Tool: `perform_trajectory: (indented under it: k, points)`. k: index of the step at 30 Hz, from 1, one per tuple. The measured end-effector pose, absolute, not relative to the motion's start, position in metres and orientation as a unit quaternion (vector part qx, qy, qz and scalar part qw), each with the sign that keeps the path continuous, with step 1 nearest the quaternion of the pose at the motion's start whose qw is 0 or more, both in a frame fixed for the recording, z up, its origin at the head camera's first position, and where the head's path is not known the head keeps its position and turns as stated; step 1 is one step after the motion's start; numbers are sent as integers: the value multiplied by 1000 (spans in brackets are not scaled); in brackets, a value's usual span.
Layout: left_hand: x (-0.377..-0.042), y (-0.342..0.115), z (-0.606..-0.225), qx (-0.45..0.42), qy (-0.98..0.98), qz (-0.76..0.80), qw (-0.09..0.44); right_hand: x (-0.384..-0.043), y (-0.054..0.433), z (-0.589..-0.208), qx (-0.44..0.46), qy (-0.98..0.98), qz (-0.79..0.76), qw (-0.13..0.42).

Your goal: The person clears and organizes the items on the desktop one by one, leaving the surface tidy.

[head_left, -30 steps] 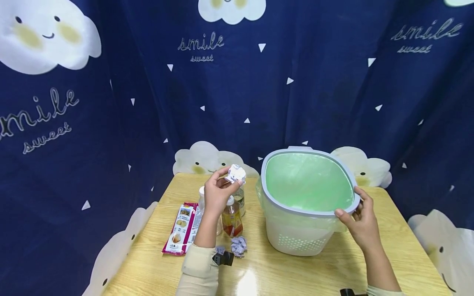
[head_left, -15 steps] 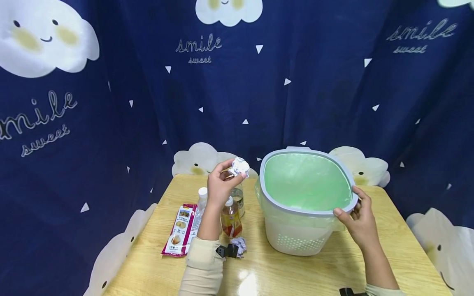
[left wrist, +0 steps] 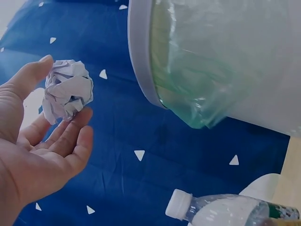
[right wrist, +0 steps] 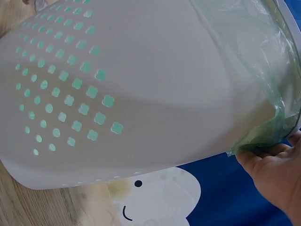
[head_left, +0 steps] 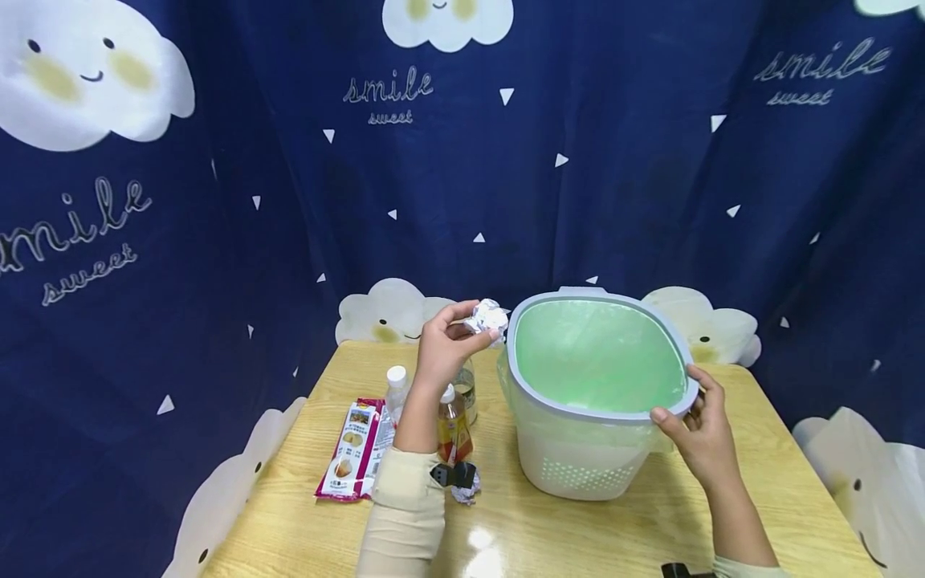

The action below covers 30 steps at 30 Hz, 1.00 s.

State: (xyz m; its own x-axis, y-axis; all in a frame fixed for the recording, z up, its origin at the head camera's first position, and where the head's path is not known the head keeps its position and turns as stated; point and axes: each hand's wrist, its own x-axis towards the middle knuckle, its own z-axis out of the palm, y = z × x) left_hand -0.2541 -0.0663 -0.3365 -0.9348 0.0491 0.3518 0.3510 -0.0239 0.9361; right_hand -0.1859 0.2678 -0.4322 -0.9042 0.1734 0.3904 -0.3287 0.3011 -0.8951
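A crumpled white paper ball (head_left: 487, 318) is pinched between the thumb and fingers of my left hand (head_left: 450, 341), raised just left of the bin's rim. In the left wrist view the paper ball (left wrist: 69, 90) shows beside the bin's grey rim (left wrist: 141, 56). The white trash bin (head_left: 571, 461) has a perforated side and a green plastic liner (head_left: 600, 353) folded over its edge. My right hand (head_left: 701, 429) grips the rim at its right front corner, thumb in front. The right wrist view shows that hand (right wrist: 273, 174) against the liner (right wrist: 268, 127).
Left of the bin stand several bottles, among them a brown-red drink bottle (head_left: 454, 425) and a white-capped bottle (head_left: 396, 385). A snack packet (head_left: 350, 449) lies on the wooden table (head_left: 275, 514). Another paper ball (head_left: 466, 490) is partly covered by the left wrist strap.
My left hand has carried the paper ball rightward and slightly up, up to the bin's left edge. The right hand and bin have kept their places.
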Motion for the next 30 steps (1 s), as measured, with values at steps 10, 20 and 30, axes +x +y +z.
perform_trajectory:
  k: [10, 20, 30]
  points:
    - [-273, -65, -338, -167, -709, -676, 112, -189, 267, -434, 56, -774, 594, 213]
    - [-282, -64, -329, -177, -719, -666, 89, -189, 267, -433, 55, -776, 592, 212]
    - [-291, -59, -321, -209, -729, -650, 41, -188, 265, -435, 58, -761, 606, 224]
